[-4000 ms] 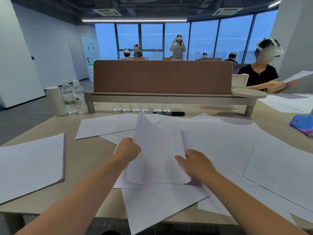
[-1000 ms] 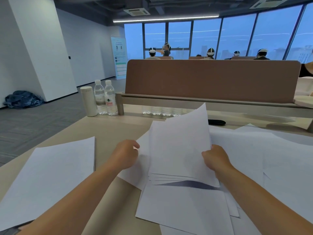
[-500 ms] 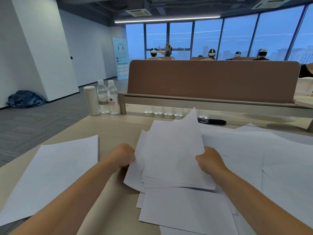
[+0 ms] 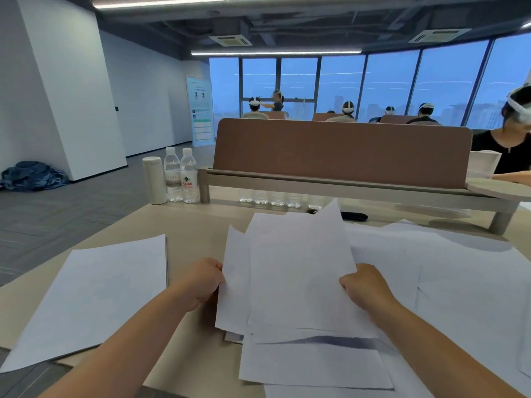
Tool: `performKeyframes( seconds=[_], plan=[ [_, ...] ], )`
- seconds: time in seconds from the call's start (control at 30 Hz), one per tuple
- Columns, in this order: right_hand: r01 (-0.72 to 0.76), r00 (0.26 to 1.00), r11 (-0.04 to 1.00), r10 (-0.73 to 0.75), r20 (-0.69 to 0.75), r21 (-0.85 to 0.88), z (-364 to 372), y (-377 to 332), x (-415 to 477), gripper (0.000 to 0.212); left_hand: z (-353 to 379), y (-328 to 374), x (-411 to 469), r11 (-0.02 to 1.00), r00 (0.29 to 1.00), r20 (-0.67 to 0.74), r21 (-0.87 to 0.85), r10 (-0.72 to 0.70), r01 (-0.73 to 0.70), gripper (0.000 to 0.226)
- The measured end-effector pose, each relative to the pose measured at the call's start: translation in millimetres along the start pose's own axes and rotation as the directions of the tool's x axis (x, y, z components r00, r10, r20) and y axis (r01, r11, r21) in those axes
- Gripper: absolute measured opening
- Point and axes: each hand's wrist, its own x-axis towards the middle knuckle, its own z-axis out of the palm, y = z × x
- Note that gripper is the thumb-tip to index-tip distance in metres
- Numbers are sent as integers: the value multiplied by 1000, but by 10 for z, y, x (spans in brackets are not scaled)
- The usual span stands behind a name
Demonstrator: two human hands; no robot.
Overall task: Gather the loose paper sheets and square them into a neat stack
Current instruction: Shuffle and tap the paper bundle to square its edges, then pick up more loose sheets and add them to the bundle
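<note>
An uneven bundle (image 4: pixel 293 277) of paper, held by the left hand (image 4: pixel 201 280) and right hand (image 4: pixel 365 285) in front of the brown divider (image 4: pixel 342 150).

The desk (image 4: pixel 201 231) runs up to the divider. In front of the divider's right half, loose sheets (image 4: pixel 459 282) lie overlapping. Out past its left end, nearer the person, a separate pile (image 4: pixel 92 297) lies flat. The bundle is before the divider's middle, tilted up with its corners fanned, its lower edge over more flat sheets. Each hand grips one side edge, fingers curled round the paper. Two water bottles (image 4: pixel 184 176) and a white flask (image 4: pixel 153 179) stand at the divider's left end. A small black object (image 4: pixel 354 216) lies just in front of the divider.
</note>
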Motion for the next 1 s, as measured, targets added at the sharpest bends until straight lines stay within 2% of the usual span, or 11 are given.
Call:
performKeyframes(
  seconds=[0.3,0.47,0.6,0.67,0.77,0.9,1.0],
  plan=[
    [82,994,985,-93,-66,-154,21,247,-200,20,221,-8,-198,999,1000,22,-36,20,-19,34],
    [106,991,988,-114,-70,-113,122,176,-221,18,297,39,-305,995,996,82,-97,17,-8,39],
    [118,991,993,-119,-54,-30,199,121,-197,14,282,38,-288,983,999,45,-186,8,1,20],
    [151,988,989,-151,-25,-6,221,71,-218,13,269,25,-272,976,997,64,-216,42,-28,22],
    [201,979,979,-201,39,-5,254,22,-258,15,264,77,-317,989,989,133,-143,60,-41,20],
    [225,972,974,-225,67,-2,226,25,-242,12,256,110,-309,997,993,83,-8,82,-81,51],
    [222,971,975,-223,87,28,195,28,-235,12,231,127,-323,996,996,19,3,92,-92,40]
  ],
)
